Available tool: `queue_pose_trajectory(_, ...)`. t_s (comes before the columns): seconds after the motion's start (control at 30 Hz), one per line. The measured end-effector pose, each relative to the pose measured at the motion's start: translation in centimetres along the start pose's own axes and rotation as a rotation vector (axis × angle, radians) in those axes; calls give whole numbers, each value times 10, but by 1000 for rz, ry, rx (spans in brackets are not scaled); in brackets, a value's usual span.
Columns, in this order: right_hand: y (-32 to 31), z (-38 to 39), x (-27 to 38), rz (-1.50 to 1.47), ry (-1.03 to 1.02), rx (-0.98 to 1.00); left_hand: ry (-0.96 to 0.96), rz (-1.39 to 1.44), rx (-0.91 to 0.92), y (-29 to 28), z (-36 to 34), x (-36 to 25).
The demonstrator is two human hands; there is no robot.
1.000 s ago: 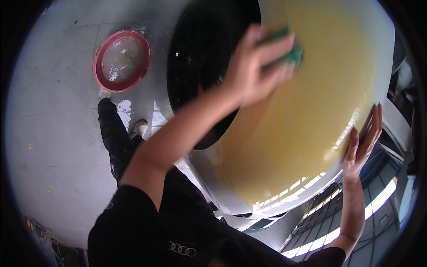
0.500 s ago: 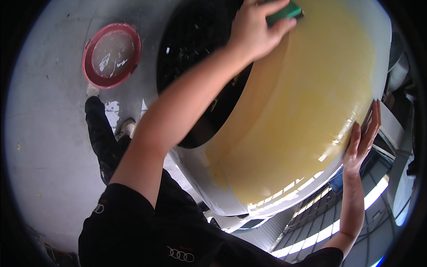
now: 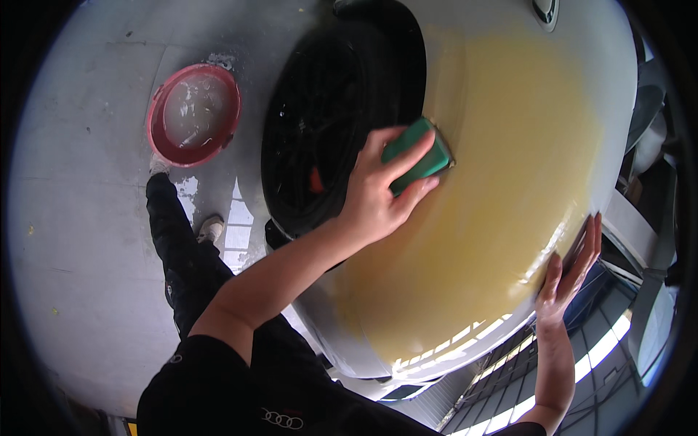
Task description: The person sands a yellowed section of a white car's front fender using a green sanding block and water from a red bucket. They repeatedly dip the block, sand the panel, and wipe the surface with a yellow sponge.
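Rubbing looks the current step: green block (image 3: 420,156) against the yellow-coated car panel (image 3: 502,182), beside the dark wheel (image 3: 313,109), gripped in the left hand (image 3: 378,189). Right hand (image 3: 567,276) spread, thumb apart, at panel's right side. Another stroke would call for even pressure. Red tub (image 3: 193,155) on floor (image 3: 87,225).

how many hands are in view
2: the left hand holds a green block at the yellow-coated car panel; the right hand lies at the panel's right edge. No others show.
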State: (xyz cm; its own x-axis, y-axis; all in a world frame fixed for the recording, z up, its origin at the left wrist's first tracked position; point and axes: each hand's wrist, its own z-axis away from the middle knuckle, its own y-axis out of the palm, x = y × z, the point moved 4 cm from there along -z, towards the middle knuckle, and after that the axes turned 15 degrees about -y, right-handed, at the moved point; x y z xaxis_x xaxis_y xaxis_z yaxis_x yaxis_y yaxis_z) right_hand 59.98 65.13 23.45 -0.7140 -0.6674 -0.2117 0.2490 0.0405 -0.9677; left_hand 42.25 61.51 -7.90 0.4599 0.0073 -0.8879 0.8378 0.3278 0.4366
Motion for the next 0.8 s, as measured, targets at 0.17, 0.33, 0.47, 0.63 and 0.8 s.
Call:
queue_pose_trajectory(0.17,-1,-4,4,35,-2,10,-29,-148,-115,15,-127,19)
queue_pose_trajectory(0.33,-1,-5,7,1,-3,7,50,-6,-7,3,-23,-15)
queue_pose_trajectory(0.47,-1,-5,7,29,6,11,-82,-121,-55,18,-135,4)
queue_pose_trajectory(0.63,-2,-3,6,21,20,21,-28,21,-30,10,-43,-11)
queue_pose_trajectory(0.8,-1,-3,5,31,37,28,-90,-143,-102,18,-141,7)
